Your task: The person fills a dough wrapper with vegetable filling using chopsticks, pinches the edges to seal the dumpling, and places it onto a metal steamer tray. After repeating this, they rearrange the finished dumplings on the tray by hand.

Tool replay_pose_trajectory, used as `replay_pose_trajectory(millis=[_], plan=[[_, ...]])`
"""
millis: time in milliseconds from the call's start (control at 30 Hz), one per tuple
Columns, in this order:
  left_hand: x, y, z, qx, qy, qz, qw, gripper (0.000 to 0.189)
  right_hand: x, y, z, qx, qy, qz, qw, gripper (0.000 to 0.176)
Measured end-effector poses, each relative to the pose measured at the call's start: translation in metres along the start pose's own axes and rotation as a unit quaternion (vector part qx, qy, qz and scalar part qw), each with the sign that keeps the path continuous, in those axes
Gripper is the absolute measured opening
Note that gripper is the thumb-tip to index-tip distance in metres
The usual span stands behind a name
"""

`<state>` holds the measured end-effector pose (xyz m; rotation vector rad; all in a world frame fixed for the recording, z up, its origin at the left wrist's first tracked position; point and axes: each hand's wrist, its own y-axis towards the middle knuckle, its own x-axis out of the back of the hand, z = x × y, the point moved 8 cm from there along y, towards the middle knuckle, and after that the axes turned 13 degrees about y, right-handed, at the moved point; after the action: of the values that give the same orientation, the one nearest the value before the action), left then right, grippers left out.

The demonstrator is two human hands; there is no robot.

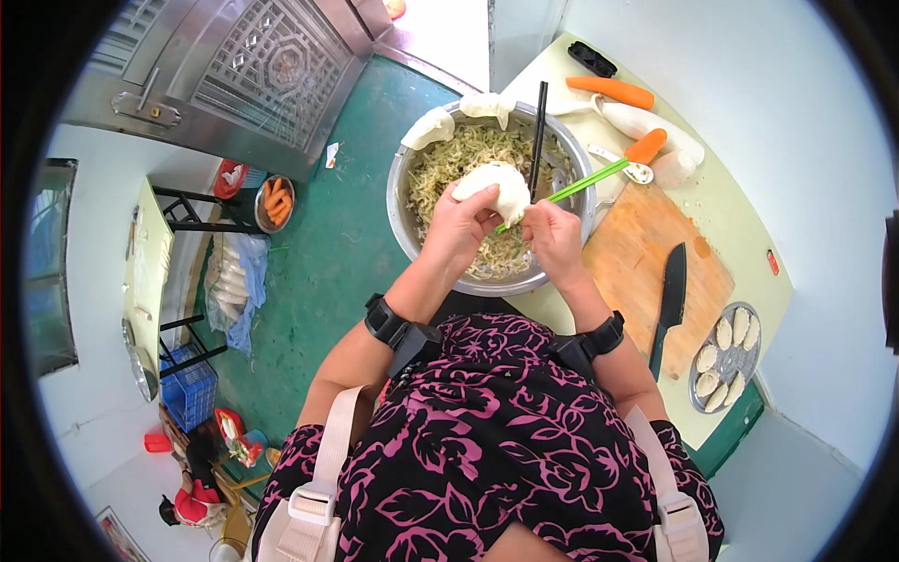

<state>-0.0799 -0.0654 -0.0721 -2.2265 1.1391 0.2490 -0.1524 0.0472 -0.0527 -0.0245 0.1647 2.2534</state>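
Over the big metal bowl (399, 192) of shredded filling (445, 173), my left hand (459, 220) holds a folded white dumpling (501, 187), its thumb on top. My right hand (554, 239) is closed at the dumpling's lower right edge, fingertips pinched together on the dough. Green chopsticks (590, 180) pass between the dumpling and my right hand and slant up to the right. Black chopsticks (538, 140) lean in the bowl. Two pieces of white dough (429, 128) hang on the bowl's upper rim.
Right of the bowl, a knife (672, 286) lies on a wooden board (623, 248). Beyond are a tray (728, 351) of dumplings, a carrot (611, 91), white radish (646, 126) and a spoon (637, 172). Another person (192, 504) is at the lower left.
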Motion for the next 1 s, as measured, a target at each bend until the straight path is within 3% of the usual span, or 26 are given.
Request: replay_pose_trajectory(millis=[133,467,767,1000], plan=[[-0.006,-0.004,-0.002,0.028,-0.042,0.030,0.998,0.028,0.013,0.000,-0.005,-0.080,0.063,-0.038,0.994,0.035],[-0.006,-0.004,0.011,0.077,-0.003,0.061,0.995,0.030,0.003,0.004,-0.009,-0.023,-0.008,0.005,1.000,0.030],[-0.007,-0.004,0.000,0.016,0.010,0.025,1.000,0.034,0.001,0.005,-0.005,-0.029,-0.032,0.003,0.999,0.028],[-0.002,-0.004,-0.001,0.036,0.011,-0.006,0.999,0.040,-0.005,0.002,0.004,0.002,-0.090,-0.006,0.996,0.028]])
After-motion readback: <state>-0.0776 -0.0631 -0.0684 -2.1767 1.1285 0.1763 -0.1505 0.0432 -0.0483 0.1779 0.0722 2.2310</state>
